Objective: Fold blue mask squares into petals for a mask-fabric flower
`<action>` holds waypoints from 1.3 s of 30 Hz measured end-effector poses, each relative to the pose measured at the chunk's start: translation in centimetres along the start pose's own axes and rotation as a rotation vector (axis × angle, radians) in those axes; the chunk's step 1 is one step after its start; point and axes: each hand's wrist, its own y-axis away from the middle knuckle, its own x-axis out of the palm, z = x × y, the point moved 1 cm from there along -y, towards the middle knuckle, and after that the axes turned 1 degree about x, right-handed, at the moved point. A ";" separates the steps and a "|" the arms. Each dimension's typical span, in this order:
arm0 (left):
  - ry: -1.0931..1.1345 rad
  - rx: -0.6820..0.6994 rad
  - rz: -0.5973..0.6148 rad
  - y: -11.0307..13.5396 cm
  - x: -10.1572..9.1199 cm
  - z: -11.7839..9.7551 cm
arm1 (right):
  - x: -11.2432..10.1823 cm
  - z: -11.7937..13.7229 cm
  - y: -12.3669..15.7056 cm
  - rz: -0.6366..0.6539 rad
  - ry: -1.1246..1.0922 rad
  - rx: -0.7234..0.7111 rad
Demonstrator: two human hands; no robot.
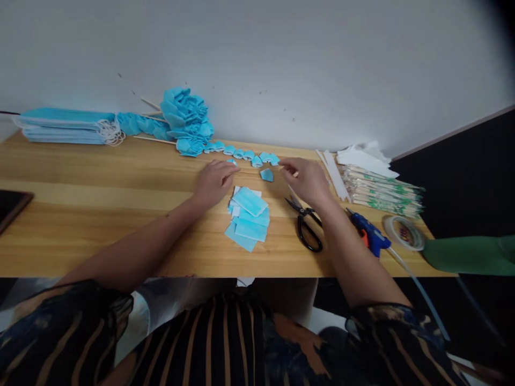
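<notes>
Blue flowers (185, 113) far left look finished, folded petals (238, 154) form a row, flat pieces (250, 201) remain nearer; left hand (215, 182) and right hand (306, 180) curl narrowly, hold unclear.

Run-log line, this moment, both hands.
Left hand: at small blue piece | Right hand: beside folded blue row | Scissors: on table

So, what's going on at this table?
Someone's left hand is at a small blue piece, and the right hand is by the right end of a row of folded blue pieces. Whether either grips anything is unclear. Blue sheets lie loosely piled nearer the person, with scissors to their right.
</notes>
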 end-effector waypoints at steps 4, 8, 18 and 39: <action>0.036 0.046 0.036 0.1 0.2 -0.5 | 1.0 1.1 0.2 0.204 0.378 -0.141; 0.045 0.039 0.038 0.1 0.2 -0.6 | 3.0 0.9 0.0 0.258 0.517 -0.139; 0.075 0.000 0.055 0.1 0.2 -0.8 | 2.4 -1.2 -1.2 0.207 -0.596 0.385; 0.072 -0.191 -0.012 -0.2 -0.5 0.2 | 3.2 -1.4 -1.0 0.174 0.176 -0.055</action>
